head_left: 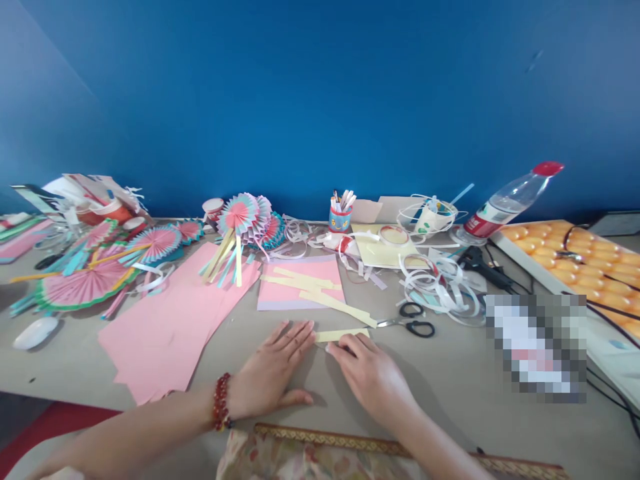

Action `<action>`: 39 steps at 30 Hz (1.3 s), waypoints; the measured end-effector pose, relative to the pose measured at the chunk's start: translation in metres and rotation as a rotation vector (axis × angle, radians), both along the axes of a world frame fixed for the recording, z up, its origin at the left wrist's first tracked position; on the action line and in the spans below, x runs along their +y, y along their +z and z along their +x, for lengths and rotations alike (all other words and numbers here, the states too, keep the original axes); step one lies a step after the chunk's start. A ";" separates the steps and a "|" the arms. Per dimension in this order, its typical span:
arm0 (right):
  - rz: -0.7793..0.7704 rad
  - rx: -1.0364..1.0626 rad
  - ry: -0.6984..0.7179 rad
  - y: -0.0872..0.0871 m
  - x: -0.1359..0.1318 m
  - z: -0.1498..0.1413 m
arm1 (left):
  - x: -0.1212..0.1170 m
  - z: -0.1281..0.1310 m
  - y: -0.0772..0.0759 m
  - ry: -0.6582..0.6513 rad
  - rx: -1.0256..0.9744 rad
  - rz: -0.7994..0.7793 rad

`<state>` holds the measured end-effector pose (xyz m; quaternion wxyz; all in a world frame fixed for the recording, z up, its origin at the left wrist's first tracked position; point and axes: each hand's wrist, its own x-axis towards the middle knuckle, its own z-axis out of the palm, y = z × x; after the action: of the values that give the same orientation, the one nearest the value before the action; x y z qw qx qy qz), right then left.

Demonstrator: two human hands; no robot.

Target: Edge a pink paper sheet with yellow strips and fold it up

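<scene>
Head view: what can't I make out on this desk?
All in the head view:
Right hand: whether it pinches the yellow strip, blocked by the hand itself.
Item under the pixelated patch.
Orange-patterned panel: cut off by right edge.
Bottle label: lettering too small.

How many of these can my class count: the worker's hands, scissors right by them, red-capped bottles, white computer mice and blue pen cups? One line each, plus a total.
Left hand and right hand: 2
Scissors by the hands: 1
Red-capped bottle: 1
White computer mouse: 1
Blue pen cup: 1
Total: 6
</scene>
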<state>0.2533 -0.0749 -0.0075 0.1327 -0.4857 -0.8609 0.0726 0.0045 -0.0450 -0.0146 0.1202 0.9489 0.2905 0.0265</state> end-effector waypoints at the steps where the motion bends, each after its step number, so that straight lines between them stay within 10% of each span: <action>1: -0.001 0.000 -0.002 0.000 0.000 0.002 | 0.000 0.000 0.001 0.005 -0.010 -0.002; 27: -0.089 -0.009 0.052 -0.004 0.003 -0.028 | 0.009 -0.020 0.004 -0.068 0.016 -0.071; 39: -0.087 0.009 0.063 -0.005 0.004 -0.026 | 0.035 -0.037 0.030 -0.103 -0.252 -0.224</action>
<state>0.2269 -0.0705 -0.0121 0.1128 -0.4634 -0.8712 0.1164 -0.0326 -0.0099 0.0157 0.2616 0.9324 0.2253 0.1065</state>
